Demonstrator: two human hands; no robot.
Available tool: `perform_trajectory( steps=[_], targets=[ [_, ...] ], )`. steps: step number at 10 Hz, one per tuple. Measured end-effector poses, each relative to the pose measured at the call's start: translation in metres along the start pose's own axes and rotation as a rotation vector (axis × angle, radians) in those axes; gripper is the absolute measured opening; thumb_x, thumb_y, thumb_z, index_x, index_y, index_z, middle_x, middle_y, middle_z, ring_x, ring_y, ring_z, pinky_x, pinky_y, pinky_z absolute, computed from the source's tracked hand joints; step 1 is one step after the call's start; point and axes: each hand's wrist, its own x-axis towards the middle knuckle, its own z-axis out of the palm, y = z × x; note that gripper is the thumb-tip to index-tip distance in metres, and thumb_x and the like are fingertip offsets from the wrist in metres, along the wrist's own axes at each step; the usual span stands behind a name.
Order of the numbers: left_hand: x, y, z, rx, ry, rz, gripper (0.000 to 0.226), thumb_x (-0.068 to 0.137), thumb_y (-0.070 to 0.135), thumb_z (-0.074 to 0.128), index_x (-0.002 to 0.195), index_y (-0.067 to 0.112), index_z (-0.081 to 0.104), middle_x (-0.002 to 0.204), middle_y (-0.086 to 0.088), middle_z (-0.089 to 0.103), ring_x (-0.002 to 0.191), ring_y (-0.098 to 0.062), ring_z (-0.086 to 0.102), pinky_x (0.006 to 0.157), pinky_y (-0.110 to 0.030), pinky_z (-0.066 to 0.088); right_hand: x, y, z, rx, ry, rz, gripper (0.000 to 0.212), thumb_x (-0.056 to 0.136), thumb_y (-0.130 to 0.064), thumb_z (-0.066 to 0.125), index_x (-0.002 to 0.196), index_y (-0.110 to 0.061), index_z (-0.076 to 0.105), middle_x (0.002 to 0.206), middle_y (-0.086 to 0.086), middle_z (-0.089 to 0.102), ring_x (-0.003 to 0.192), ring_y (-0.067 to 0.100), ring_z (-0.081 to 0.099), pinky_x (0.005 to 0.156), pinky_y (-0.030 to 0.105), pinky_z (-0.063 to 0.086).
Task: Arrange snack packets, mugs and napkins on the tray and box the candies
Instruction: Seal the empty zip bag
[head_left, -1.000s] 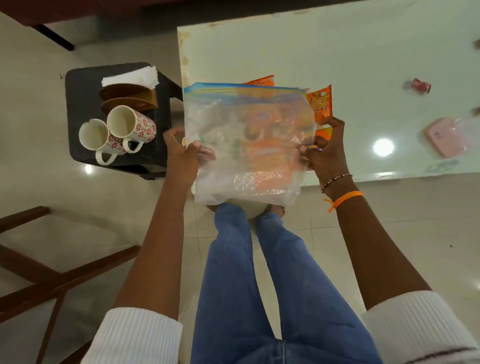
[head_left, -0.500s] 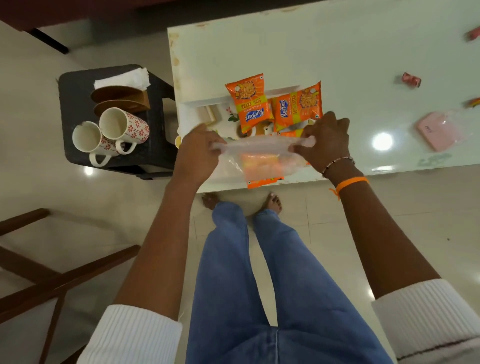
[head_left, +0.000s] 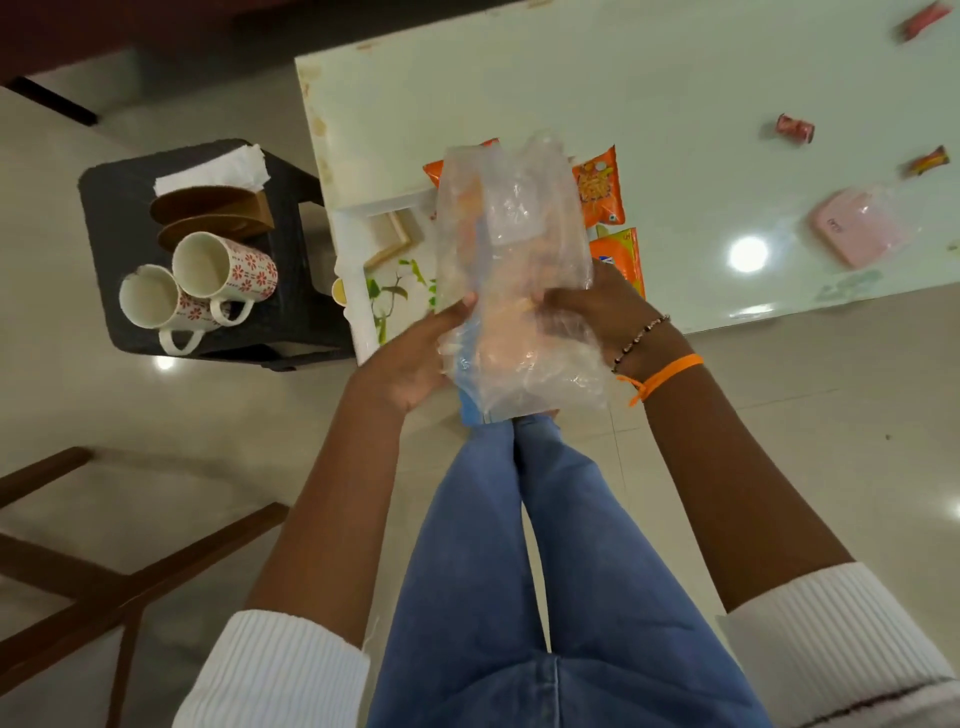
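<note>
A crumpled clear plastic bag with a blue zip edge is held upright between my left hand and my right hand, above the table's near edge. Behind it lies a white tray with a leaf print. Orange snack packets lie on the tray and beside it, partly hidden by the bag. Two floral mugs lie on their sides on a black stool, next to white napkins. Wrapped candies and a pink box lie on the table at right.
The pale green table fills the upper right. A brown holder stands on the stool with the napkins. A wooden chair frame is at lower left. My legs in jeans stand on the tiled floor.
The bag was stretched flat and wide, then lowered flat over the packets. Now it is gathered, turned upright and narrower between both hands, with the zip edge down.
</note>
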Motion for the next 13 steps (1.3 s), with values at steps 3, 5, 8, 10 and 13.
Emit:
perform_trajectory(
  steps=[3,5,8,10,13],
  targets=[
    [-0.008,0.009,0.024,-0.055,0.054,0.05,0.021,0.096,0.011,0.038,0.105,0.008,0.057,0.058,0.006,0.071,0.052,-0.004,0.066,0.046,-0.015,0.052,-0.026,-0.004,-0.016,0.614,-0.02,0.091,0.036,0.098,0.0,0.029,0.108,-0.006,0.063,0.073,0.003,0.074,0.064,0.013,0.07,0.055,0.016,0.056],
    [0.012,0.025,0.065,-0.125,0.089,0.279,0.026,0.095,-0.002,0.036,0.1,0.008,0.059,0.074,0.002,0.074,0.057,-0.008,0.066,0.046,-0.017,0.052,-0.031,-0.005,-0.034,0.961,0.097,0.015,0.03,0.096,-0.03,0.045,0.104,-0.007,0.063,0.074,0.006,0.073,0.067,0.021,0.07,0.074,0.032,0.055],
    [0.043,0.042,0.16,0.863,-0.018,0.907,0.041,0.07,-0.022,0.037,0.078,0.0,0.071,0.143,-0.016,0.041,0.129,-0.033,0.044,0.103,-0.031,0.042,-0.047,-0.024,-0.117,0.912,0.035,-0.048,0.053,0.087,-0.06,0.042,0.121,-0.023,0.059,0.122,0.003,0.066,0.107,0.023,0.066,0.089,0.042,0.054],
    [0.099,0.042,0.248,1.076,-0.02,0.881,0.044,0.061,-0.023,0.032,0.078,-0.005,0.069,0.145,-0.011,0.041,0.13,-0.022,0.043,0.104,-0.021,0.036,-0.016,-0.013,-0.215,0.541,0.694,-0.123,0.035,0.089,0.005,0.044,0.105,-0.02,0.026,0.078,0.004,0.045,0.061,0.009,0.049,0.058,0.02,0.042],
    [0.237,0.008,0.476,1.349,-0.401,0.39,0.047,0.085,0.02,0.064,0.13,0.024,0.051,0.152,0.002,0.024,0.138,-0.012,0.031,0.111,-0.029,0.032,0.003,0.013,-0.492,0.116,1.04,-0.073,0.034,0.073,0.016,0.04,0.078,-0.007,0.065,0.097,0.017,0.062,0.091,0.025,0.055,0.075,0.029,0.046]
  ],
)
